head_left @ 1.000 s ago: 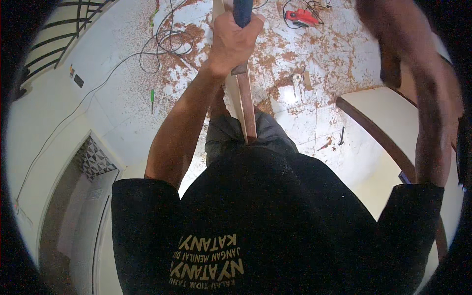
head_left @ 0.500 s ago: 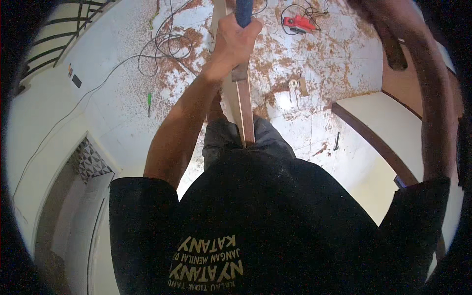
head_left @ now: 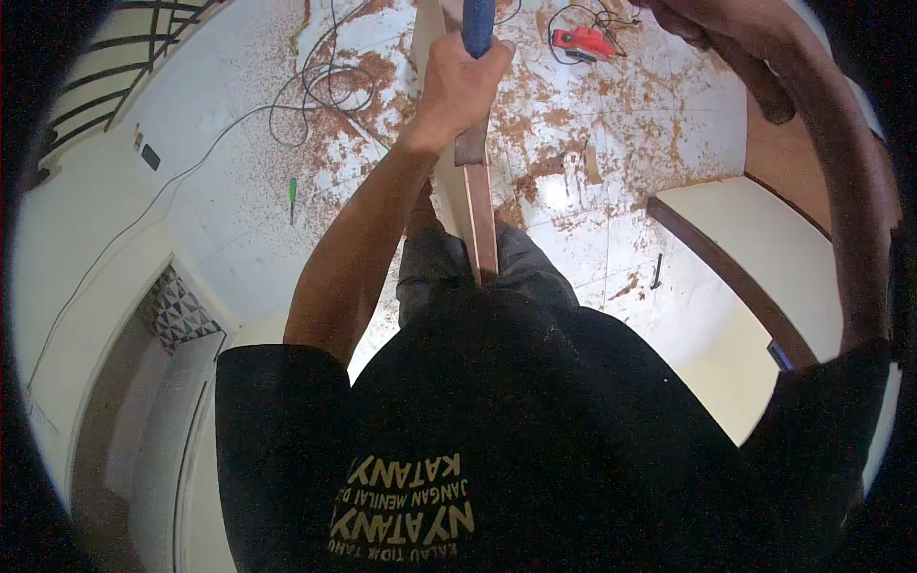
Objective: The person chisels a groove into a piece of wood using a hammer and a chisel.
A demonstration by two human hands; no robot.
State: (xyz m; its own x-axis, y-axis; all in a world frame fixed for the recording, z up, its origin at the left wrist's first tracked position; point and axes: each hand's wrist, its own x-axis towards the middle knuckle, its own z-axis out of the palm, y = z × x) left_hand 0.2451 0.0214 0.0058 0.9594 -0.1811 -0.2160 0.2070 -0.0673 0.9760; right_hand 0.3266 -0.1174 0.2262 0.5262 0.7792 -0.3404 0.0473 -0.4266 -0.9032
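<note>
And there it is: a black T-shirt (head_left: pixel 535 420), broad and loose, filling the space behind the left hand (head_left: pixel 465 84)! Rows of pale block lettering (head_left: pixel 406 506) run across it, upside down here. Wide short sleeves (head_left: pixel 279 392), cut straight, and dark grey trousers (head_left: pixel 425 269) nearer that hand!

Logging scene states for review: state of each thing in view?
left hand: closed round blue handle
blue handle: gripped, protruding past the fist
right hand: raised, gripping brown handle
panel: on edge, between the legs
red power tool: on floor, not held
black cord: loosely looped
green-handled tool: lying on floor
floor: strewn with brown debris
</note>
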